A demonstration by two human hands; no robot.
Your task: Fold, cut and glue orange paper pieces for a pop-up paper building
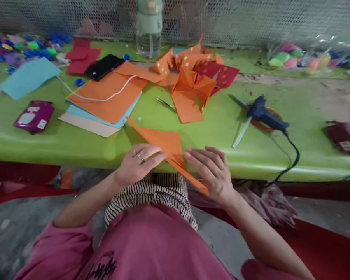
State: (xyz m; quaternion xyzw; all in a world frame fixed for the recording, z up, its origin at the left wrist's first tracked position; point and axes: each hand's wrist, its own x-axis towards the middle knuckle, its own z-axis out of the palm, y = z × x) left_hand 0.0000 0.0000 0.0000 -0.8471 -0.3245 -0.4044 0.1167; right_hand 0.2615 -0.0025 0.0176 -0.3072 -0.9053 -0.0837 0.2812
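Note:
A sheet of orange paper (165,142), folded along a slanting edge, lies at the front of the green table between my hands. My left hand (141,161), with a ring on one finger, is closed on the folded edge near its middle; its thumb is hidden. At the lower right end of the fold, my right hand (211,173) holds the paper low by the palm, its fingers fairly straight beside the sheet. Beyond the sheet are tweezers (167,105) and a folded orange paper shape (189,95).
A blue glue gun (264,112) with a glue stick and trailing cord lies right. Stacked coloured paper (105,103), a black phone (103,67) and a purple device (34,116) are left. A water bottle (149,33) stands behind, near dotted orange paper pieces (189,58).

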